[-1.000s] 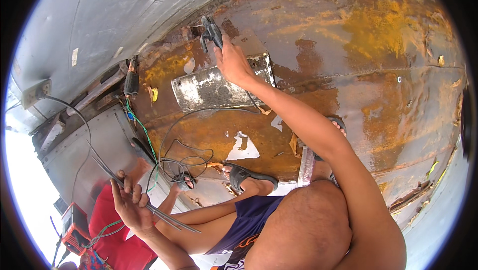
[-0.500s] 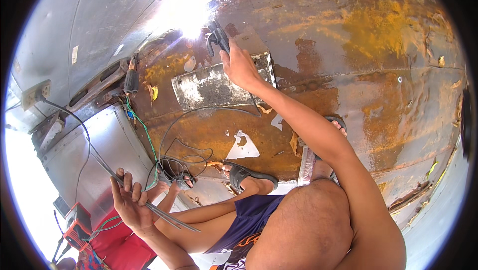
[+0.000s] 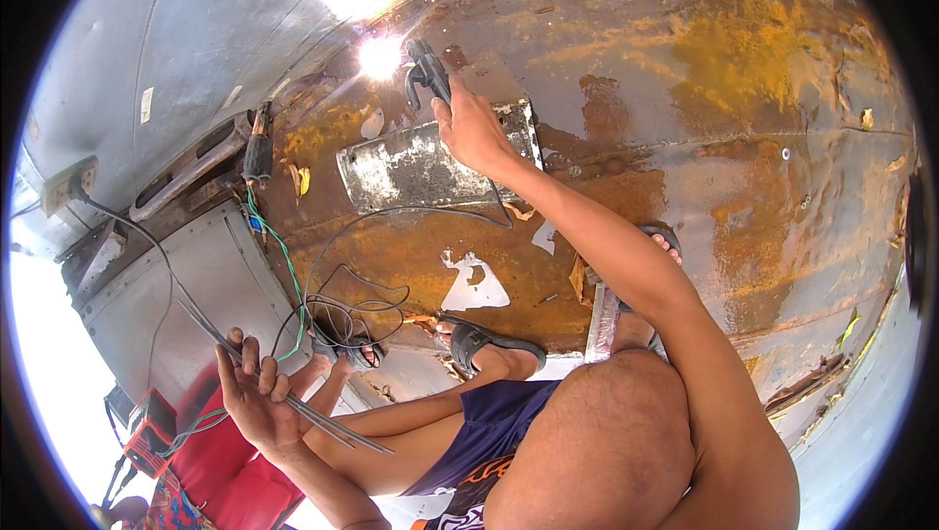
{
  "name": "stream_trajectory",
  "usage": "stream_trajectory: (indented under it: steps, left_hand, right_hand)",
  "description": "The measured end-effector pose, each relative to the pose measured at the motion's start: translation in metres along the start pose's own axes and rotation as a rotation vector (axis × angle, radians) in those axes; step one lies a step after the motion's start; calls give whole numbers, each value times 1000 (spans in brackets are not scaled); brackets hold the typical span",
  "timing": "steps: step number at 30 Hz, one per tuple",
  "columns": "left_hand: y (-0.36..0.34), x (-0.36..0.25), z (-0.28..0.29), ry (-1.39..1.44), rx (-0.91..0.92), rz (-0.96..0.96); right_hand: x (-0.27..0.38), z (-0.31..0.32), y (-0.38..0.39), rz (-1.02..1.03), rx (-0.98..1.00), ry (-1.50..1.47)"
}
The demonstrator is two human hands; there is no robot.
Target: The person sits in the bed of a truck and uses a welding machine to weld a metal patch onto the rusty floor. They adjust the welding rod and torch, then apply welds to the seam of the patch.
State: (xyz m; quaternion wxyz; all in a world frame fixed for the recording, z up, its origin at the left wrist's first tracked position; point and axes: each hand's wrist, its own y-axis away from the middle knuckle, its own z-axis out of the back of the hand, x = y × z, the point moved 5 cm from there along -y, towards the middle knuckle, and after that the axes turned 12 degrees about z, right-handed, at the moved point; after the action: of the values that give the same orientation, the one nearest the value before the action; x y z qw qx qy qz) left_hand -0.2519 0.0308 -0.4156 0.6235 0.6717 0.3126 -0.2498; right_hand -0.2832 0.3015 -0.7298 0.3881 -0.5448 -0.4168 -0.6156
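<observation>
My right hand (image 3: pixel 479 134) grips a black welding electrode holder (image 3: pixel 426 70) above the rusty metal floor. A bright arc (image 3: pixel 380 57) burns just left of the holder's head, close to where the floor meets the grey wall; glare hides the rod tip. A black cable (image 3: pixel 391 211) trails from the holder across a worn rectangular plate (image 3: pixel 401 173) under my right hand. At the lower left, my left hand (image 3: pixel 259 398) is closed around several thin grey welding rods (image 3: pixel 337 429), which slant down to the right past my fingers.
A second handled tool (image 3: pixel 258 154) with a green wire leans by the wall. Left stand a grey metal box (image 3: pixel 186 286), a wall outlet (image 3: pixel 73 183) and an orange-black machine (image 3: pixel 152 432). Coiled cable (image 3: pixel 337 320) lies near sandaled feet (image 3: pixel 362 354). A whitish scrap (image 3: pixel 474 286) sits mid-floor.
The glare around the arc has shrunk, so more of the wall and holder head shows. Both hands stay in nearly the same place. The coiled cable has shifted slightly left.
</observation>
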Motion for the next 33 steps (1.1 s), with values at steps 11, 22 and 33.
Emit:
stream_trajectory:
  steps: [11, 22, 33]
  left_hand:
    - [1, 0, 3, -1, 4, 1]
    - [-3, 1, 2, 14, 5, 7]
    - [-6, 1, 2, -7, 21, 26]
  right_hand:
    - [2, -1, 0, -46, 37, 6]
    - [-2, -5, 0, -62, 29, -29]
    - [-3, -4, -2, -99, 65, -32]
